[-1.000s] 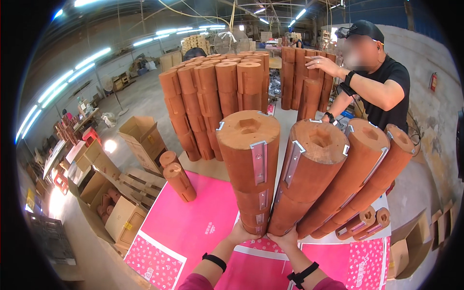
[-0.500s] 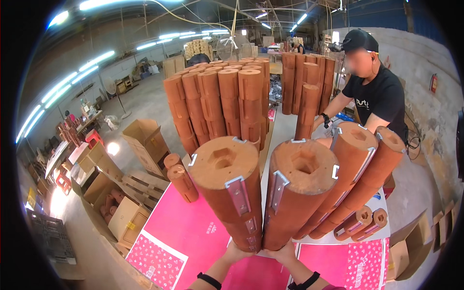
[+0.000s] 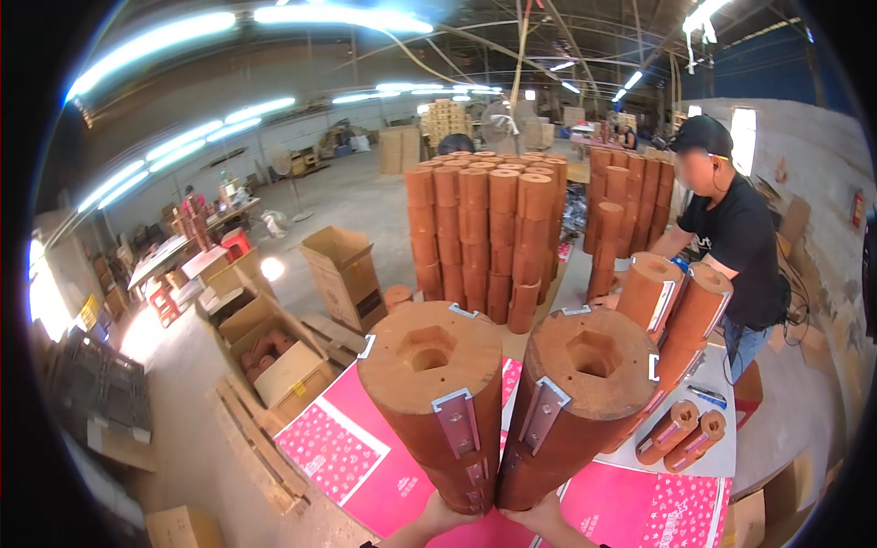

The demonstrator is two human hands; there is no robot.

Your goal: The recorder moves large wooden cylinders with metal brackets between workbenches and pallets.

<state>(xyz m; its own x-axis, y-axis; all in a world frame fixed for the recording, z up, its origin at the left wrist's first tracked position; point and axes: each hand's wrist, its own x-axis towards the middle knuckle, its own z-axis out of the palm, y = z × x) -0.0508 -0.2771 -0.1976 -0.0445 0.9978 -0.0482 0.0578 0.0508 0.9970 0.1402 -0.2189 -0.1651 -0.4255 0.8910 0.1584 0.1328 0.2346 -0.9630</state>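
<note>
Two tall stacks of reddish-brown wooden cylinders stand close before me, the left stack [image 3: 429,365] and the right stack [image 3: 585,374]. Each top has a hexagonal hole, and metal channel strips are set into the sides. My left hand [image 3: 446,516] is wrapped round the base of the left stack. My right hand [image 3: 539,518] grips the base of the right one; the fingers behind both are partly hidden. The stacks nearly touch at the bottom and appear spread apart at the top. Beneath them lies pink printed sheeting [image 3: 365,475] on the table.
Two more tall cylinder stacks [image 3: 681,310] stand right, beside two short cylinders [image 3: 681,434] and a knife-like tool [image 3: 708,395]. Many stacks [image 3: 493,228] fill the far table. A co-worker [image 3: 735,219] stands at right. Open cardboard boxes [image 3: 343,274] and a wooden pallet [image 3: 260,447] are left.
My view has swung left, so the background sits further right. The two held stacks appear lower in view, still in my hands. The co-worker remains bent over the far right stacks.
</note>
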